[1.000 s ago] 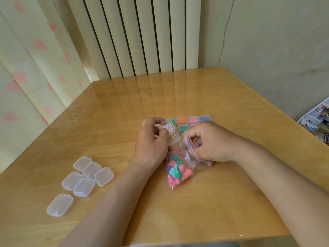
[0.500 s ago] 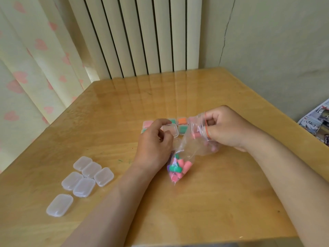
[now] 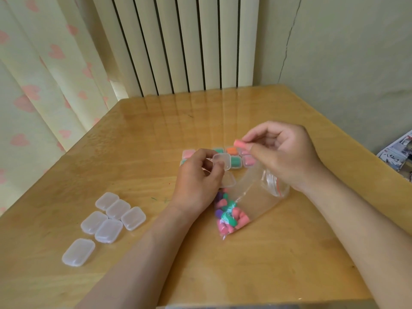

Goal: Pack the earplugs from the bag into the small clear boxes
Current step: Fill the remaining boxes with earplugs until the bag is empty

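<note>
Earplugs point(image 3: 229, 216) in pink, green and purple lie heaped in the lower corner of a clear zip bag point(image 3: 256, 197). The bag lies on the wooden table point(image 3: 133, 134) between the person's forearms, with its red-lined mouth up under the right wrist. Whether the wrist touches the bag cannot be told.

One pink earplug point(image 3: 240, 143) is outside the bag. The right hand point(image 3: 287, 157) pinches it between thumb and forefinger above the table, the other fingers loosely curled. The left hand point(image 3: 198, 181) grips a small clear box point(image 3: 223, 161) with thumb and fingers curled round it. The box's lid is swung apart from its base. The box sits just below and to the left of the pinched earplug, not touching it.

Behind the hands a cluster of filled boxes point(image 3: 235, 162) stands on the table, showing pink, green and orange through their lids, partly hidden by the fingers. Toward the table's left side lie six shut clear boxes point(image 3: 108, 230), five bunched together and one apart, nearer the person.

A curtain point(image 3: 33, 103) printed with pink hearts hangs at the left, a ribbed radiator point(image 3: 178, 45) stands behind the table, and printed papers point(image 3: 399, 152) show at the right edge.
</note>
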Tool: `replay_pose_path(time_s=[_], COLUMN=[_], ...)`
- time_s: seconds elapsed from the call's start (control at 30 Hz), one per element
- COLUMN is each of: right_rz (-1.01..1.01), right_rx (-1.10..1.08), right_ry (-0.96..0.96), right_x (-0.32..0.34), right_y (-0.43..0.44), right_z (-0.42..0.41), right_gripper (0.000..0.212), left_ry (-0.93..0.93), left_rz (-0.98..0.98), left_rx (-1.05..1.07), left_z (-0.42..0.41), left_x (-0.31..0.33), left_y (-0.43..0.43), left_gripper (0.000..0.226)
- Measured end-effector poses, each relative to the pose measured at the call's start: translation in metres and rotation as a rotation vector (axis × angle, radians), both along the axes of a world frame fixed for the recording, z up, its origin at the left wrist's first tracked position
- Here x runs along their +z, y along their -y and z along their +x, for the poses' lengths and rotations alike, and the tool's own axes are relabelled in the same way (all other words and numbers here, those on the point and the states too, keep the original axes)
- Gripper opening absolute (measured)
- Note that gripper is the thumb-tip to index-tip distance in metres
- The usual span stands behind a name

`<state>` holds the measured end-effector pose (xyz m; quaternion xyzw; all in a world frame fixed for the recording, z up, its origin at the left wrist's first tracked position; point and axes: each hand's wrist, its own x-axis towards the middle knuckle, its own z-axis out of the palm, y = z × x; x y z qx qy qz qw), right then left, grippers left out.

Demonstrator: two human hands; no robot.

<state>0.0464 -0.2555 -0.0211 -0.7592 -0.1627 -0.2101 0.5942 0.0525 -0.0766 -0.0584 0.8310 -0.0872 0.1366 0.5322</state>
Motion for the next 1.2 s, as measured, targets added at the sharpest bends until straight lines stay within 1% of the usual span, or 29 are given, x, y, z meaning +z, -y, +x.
replay_pose_path(time_s=[0.07,0.13,0.3,0.47,0.63,0.8,0.93,1.03,1.17,1.2], right_rz=[-0.119,-0.204,-0.296,-0.304,-0.319,-0.334,-0.377,-0.379,-0.364,-0.349], right_rx=[0.075,0.107,0.145,0.138,0.110,0.100,0.091,0.091,-0.019,-0.050], right_ry=[-0.042,-0.068,-0.103,-0.101,-0.062,-0.059,-0.070,-0.085,-0.090,-0.105], right_x=[-0.006,-0.011,-0.015,-0.015,-0.018,-0.020,-0.020,-0.017,-0.008,-0.004], right_y=[-0.004,-0.007,-0.008,-0.009,-0.010,-0.009,-0.009,-0.010,-0.004,-0.001], right_z=[-0.002,-0.002,-0.001,-0.002,0.000,0.001,0.001,0.000,0.000,0.000], right_gripper=[0.009,0.011,0.025,0.031,0.036,0.031,0.023,0.023,0.033,0.031], left_ry=[-0.003,-0.058,-0.142,-0.196,-0.218,-0.214,-0.210,-0.208,-0.220,-0.226], left_rz=[-0.034,-0.106,-0.216,-0.287,-0.301,-0.302,-0.288,-0.288,-0.302,-0.302], left_rx=[-0.008,-0.027,-0.075,-0.132,-0.158,-0.185,-0.202,-0.197,-0.176,-0.175], left_z=[-0.001,-0.003,-0.005,-0.006,-0.005,-0.006,-0.007,-0.007,-0.006,-0.006], left_x=[0.001,0.003,0.008,0.011,0.011,0.013,0.013,0.012,0.012,0.013], left_y=[0.000,-0.001,-0.004,-0.005,-0.006,-0.006,-0.007,-0.007,-0.005,-0.005], left_gripper=[0.004,0.007,0.013,0.012,0.012,0.009,0.012,0.015,0.015,0.015])
